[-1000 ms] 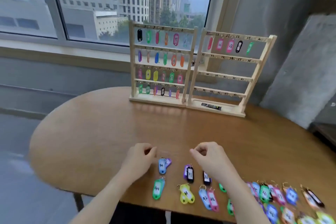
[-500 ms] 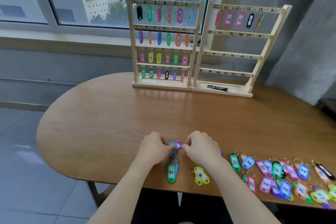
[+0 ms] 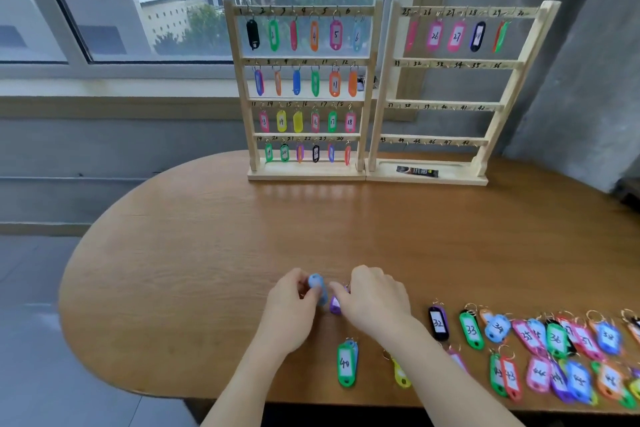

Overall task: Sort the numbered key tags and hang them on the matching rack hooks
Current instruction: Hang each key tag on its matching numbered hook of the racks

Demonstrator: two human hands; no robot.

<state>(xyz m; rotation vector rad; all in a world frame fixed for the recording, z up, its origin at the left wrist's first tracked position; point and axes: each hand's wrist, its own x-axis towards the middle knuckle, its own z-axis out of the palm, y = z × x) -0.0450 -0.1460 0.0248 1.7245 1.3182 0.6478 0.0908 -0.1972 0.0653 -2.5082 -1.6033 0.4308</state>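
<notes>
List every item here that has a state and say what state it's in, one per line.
left rack: all four rows filled
right rack: five tags on top row, lower rows bare
blue tag: held by left hand
purple tag: pinched by right hand
green tag 40: lying flat on table

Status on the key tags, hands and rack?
Left hand grips light blue tag. Right hand pinches purple tag. Right rack lower three rows bare. Path clear.

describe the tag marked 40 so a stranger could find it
Look at the near edge of the wooden table, just below the two hands. The green tag lies there apart from the crowded rows at the right, with 40 handwritten on its white label.
</notes>
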